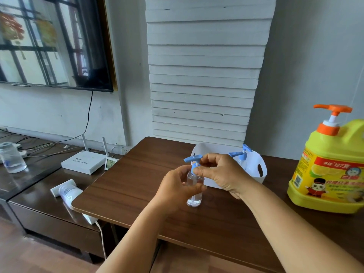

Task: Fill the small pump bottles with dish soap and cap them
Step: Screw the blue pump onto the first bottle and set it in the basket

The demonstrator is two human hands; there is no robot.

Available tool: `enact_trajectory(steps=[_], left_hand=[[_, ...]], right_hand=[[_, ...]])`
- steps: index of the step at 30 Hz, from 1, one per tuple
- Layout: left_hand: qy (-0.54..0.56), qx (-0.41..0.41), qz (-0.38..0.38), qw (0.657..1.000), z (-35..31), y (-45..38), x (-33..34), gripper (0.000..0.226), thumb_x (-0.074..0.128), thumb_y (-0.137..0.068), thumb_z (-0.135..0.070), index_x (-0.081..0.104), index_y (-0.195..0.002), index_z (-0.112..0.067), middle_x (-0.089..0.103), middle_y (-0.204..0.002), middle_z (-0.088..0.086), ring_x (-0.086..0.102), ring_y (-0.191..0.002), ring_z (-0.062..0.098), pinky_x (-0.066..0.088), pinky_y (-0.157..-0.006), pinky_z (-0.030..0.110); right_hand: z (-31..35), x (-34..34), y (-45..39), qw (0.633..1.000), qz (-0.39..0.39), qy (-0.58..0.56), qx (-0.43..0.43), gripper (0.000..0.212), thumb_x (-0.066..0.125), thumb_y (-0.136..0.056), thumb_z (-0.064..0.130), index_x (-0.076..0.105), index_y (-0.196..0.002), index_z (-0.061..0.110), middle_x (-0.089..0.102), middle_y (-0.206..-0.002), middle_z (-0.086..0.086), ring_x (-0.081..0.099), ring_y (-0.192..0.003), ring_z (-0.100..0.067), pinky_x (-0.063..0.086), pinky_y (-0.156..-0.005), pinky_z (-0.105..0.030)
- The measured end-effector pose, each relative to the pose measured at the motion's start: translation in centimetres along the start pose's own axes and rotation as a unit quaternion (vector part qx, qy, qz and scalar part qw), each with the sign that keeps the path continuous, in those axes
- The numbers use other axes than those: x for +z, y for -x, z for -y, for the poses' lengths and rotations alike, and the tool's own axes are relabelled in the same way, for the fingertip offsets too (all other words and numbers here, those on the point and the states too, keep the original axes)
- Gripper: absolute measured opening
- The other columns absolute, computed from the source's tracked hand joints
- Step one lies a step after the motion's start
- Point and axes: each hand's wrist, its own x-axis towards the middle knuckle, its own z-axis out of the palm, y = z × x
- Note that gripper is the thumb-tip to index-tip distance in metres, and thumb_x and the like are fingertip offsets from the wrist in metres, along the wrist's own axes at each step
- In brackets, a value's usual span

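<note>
Our left hand [175, 191] wraps curled fingers round the body of a small clear plastic pump bottle [194, 191], holding it upright with its base on or just above the dark brown wooden table [126, 186]; we cannot tell which. Our right hand [218, 174] pinches the light blue pump cap [193, 161] at its collar with thumb and forefinger, on top of the bottle neck; the nozzle points left. Clear liquid shows in the bottle's lower part.

Just behind our right hand stands a white plastic basket with a handle slot [260, 170], with two more blue pump heads [241, 153] sticking up out of it; the bottles below are mostly hidden. At right on the table sits a large yellow dish soap jug with an orange pump [331, 166] and a red-yellow label, well apart from the small bottle.

Left of the table is a lower dark cabinet [39, 209] carrying a white tube lying on its side [67, 191], a white router with two antennas [82, 161], a small display clock [110, 163] and a clear water bottle [11, 157] at far left. A dark wall screen [53, 40] hangs above, with a stack of white slatted panels [204, 71] against the wall behind the table
</note>
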Motion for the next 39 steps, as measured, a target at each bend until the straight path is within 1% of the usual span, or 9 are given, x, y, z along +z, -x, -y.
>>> enact_trajectory(steps=[8,13,18,23,26,30,33,36,39], left_hand=[[-0.063,-0.004,-0.046,0.997,-0.4,0.2,0.4,0.024,0.078,-0.072,-0.022,0.066,-0.09,-0.031,0.073,-0.083,-0.003,0.068,-0.079,0.014,0.056,-0.079,0.036],[-0.018,0.026,-0.075,0.997,-4.7,-0.4,-1.1,0.016,0.078,-0.072,-0.024,0.067,-0.083,-0.026,0.072,-0.079,-0.002,0.064,-0.071,0.004,0.05,-0.068,0.018],[-0.066,0.052,-0.106,0.991,-8.9,-4.2,-1.8,0.021,0.077,-0.073,-0.029,0.059,-0.078,-0.038,0.068,-0.087,-0.009,0.067,-0.082,0.011,0.05,-0.074,0.027],[-0.123,0.029,-0.092,0.988,-7.7,-8.5,0.4,0.023,0.072,-0.077,-0.028,0.065,-0.098,-0.023,0.065,-0.092,-0.01,0.059,-0.082,0.007,0.04,-0.069,0.016],[-0.162,-0.026,-0.087,0.983,-5.5,-10.3,2.0,0.04,0.071,-0.077,-0.03,0.062,-0.114,-0.02,0.065,-0.103,-0.001,0.061,-0.091,0.018,0.042,-0.075,0.023],[-0.227,-0.067,-0.09,0.967,-3.0,-12.0,3.2,0.042,0.072,-0.073,-0.033,0.062,-0.112,-0.021,0.064,-0.104,-0.001,0.057,-0.089,0.018,0.041,-0.072,0.026],[-0.228,-0.074,-0.093,0.966,-1.9,-12.6,3.6,0.046,0.073,-0.072,-0.032,0.062,-0.115,-0.02,0.065,-0.114,0.0,0.057,-0.109,0.021,0.045,-0.088,0.031],[-0.223,-0.078,-0.09,0.968,-1.5,-13.1,3.6,0.048,0.073,-0.072,-0.031,0.06,-0.116,-0.021,0.065,-0.116,-0.001,0.056,-0.112,0.021,0.045,-0.093,0.034],[-0.251,-0.076,-0.09,0.961,-1.3,-13.4,3.6,0.051,0.073,-0.073,-0.033,0.057,-0.12,-0.023,0.059,-0.119,0.001,0.052,-0.114,0.022,0.046,-0.093,0.037]], right_hand=[[0.4,1.0,0.6,0.995,-0.069,0.073,-0.02,0.013,0.072,-0.081,0.026,0.063,-0.085,0.018,0.06,-0.076,0.008,0.056,-0.072,-0.006,0.043,-0.063,-0.009],[1.2,-0.5,0.6,0.993,-0.091,-0.069,-0.04,0.007,0.068,-0.084,0.024,0.064,-0.09,0.02,0.064,-0.085,0.007,0.059,-0.081,-0.006,0.048,-0.077,-0.018],[1.9,-2.6,0.0,0.98,-0.185,-0.053,-0.039,0.01,0.056,-0.091,0.026,0.065,-0.09,0.025,0.066,-0.089,0.008,0.059,-0.085,-0.008,0.045,-0.072,-0.02],[0.9,-4.2,0.2,0.982,-0.185,-0.002,-0.037,0.017,0.053,-0.092,0.015,0.068,-0.087,0.019,0.068,-0.086,0.009,0.06,-0.081,-0.005,0.044,-0.066,-0.013],[0.0,-5.0,0.3,0.982,-0.188,0.019,-0.031,0.02,0.052,-0.092,0.012,0.068,-0.082,0.018,0.068,-0.083,0.008,0.062,-0.081,-0.008,0.046,-0.068,-0.014],[-1.0,-5.7,-0.1,0.981,-0.186,0.053,-0.027,0.023,0.054,-0.092,0.015,0.064,-0.076,0.027,0.067,-0.078,0.01,0.064,-0.08,-0.01,0.049,-0.075,-0.024],[-1.5,-5.9,-0.6,0.976,-0.188,0.1,-0.034,0.017,0.058,-0.09,0.018,0.064,-0.08,0.03,0.061,-0.072,0.011,0.057,-0.069,-0.005,0.046,-0.067,-0.019],[-1.6,-6.0,-1.2,0.966,-0.18,0.18,-0.04,0.015,0.06,-0.088,0.018,0.066,-0.099,0.027,0.053,-0.081,0.014,0.049,-0.069,-0.002,0.037,-0.061,-0.011],[-1.7,-5.9,-1.7,0.951,-0.158,0.263,-0.031,0.027,0.06,-0.088,0.019,0.064,-0.114,0.026,0.059,-0.112,0.01,0.053,-0.079,-0.004,0.04,-0.074,-0.017]])
